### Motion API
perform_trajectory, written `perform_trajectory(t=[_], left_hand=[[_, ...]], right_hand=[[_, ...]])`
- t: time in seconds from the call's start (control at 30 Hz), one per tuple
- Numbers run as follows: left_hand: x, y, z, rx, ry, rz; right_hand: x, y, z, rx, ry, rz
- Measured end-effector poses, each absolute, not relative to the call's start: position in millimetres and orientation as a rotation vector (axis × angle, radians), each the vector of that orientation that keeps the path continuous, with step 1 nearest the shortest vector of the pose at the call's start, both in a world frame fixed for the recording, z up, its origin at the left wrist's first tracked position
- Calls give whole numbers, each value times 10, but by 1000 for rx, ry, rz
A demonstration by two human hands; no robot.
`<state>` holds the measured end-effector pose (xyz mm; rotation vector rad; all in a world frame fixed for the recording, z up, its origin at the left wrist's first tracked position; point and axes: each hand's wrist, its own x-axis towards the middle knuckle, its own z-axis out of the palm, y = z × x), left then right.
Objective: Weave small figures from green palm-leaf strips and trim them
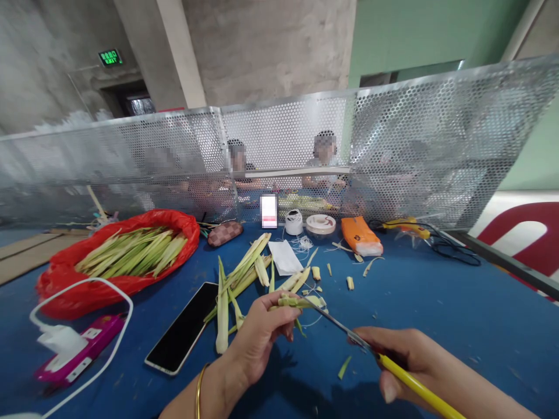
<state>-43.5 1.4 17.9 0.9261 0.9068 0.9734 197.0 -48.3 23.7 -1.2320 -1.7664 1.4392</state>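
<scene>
Between the thumb and fingers of my left hand (264,326) is a short pale-green piece of plant husk (293,301). My right hand (408,358) grips a long, thin metal tool with a yellow handle (417,387); whether it is a knife or scissors is not clear. Its metal tip meets the right end of the husk piece. Loose husk strips (222,314) lie just beyond and left of my left hand. Small cut bits (350,283) are scattered to the right, and one green scrap (345,368) lies below the tool.
A red plastic bag (192,233) full of husks stands left, near a magenta power strip (78,355) and a black phone (183,329). Farther back are white string (294,222), a tape roll (320,223) and an orange tissue pack (360,234). Behind a perforated metal screen (283,134) sit people.
</scene>
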Motion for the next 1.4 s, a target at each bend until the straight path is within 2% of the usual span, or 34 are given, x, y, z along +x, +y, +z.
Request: perform_trajectory(t=[0.3,0.53,0.67,0.87,1.03,1.2,1.4], left_hand=[[-451,39,152,919,906,976],[-446,45,182,872,888,990],[-453,58,162,869,906,989],[-458,83,114,870,995,1074],[-457,99,78,839,1025,1161],[-443,66,68,849,902,1087],[-449,38,98,995,841,936]], right_hand=[[1974,-483,270,-1264,-1905,1404],[2064,-415,88,-1243,-1819,1163],[2069,-439,95,-1205,-1820,1160],[1968,-496,217,-1299,-1876,1108],[2023,-467,132,-1320,-1875,1074],[2085,-435,55,-1350,-1782,934],[2063,-402,9,-1375,-1934,1023]])
